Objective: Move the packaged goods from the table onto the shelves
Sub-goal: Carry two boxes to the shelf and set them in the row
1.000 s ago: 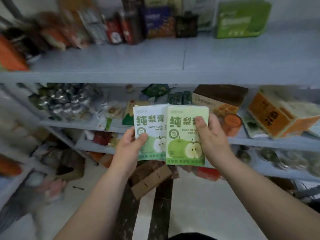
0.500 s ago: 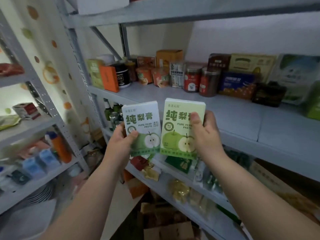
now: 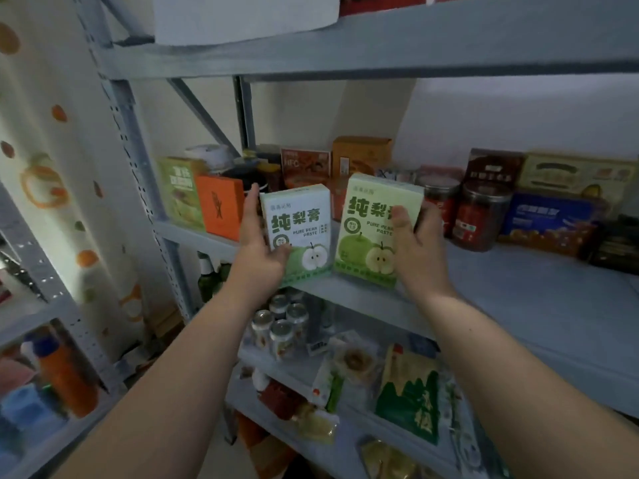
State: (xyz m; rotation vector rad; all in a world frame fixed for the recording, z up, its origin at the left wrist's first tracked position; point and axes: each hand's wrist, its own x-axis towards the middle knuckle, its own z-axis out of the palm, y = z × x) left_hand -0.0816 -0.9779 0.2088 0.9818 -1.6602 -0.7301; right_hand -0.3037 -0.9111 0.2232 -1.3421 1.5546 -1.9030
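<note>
- A grey metal shelf (image 3: 518,299) holds dark red-labelled jars (image 3: 482,216) at its back.
- The left hand (image 3: 257,250) grips a pale mint carton (image 3: 301,229) reading "纯梨膏 PURE PEAR PASTE".
- The right hand (image 3: 420,250) grips a lime-green carton (image 3: 370,229) with the same wording.
- Both cartons are upright at the shelf's front edge.

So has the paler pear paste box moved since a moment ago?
Yes. The paler pear paste box in the left hand went up and toward the shelf: it was below the orange box, now it is level with it.
</note>
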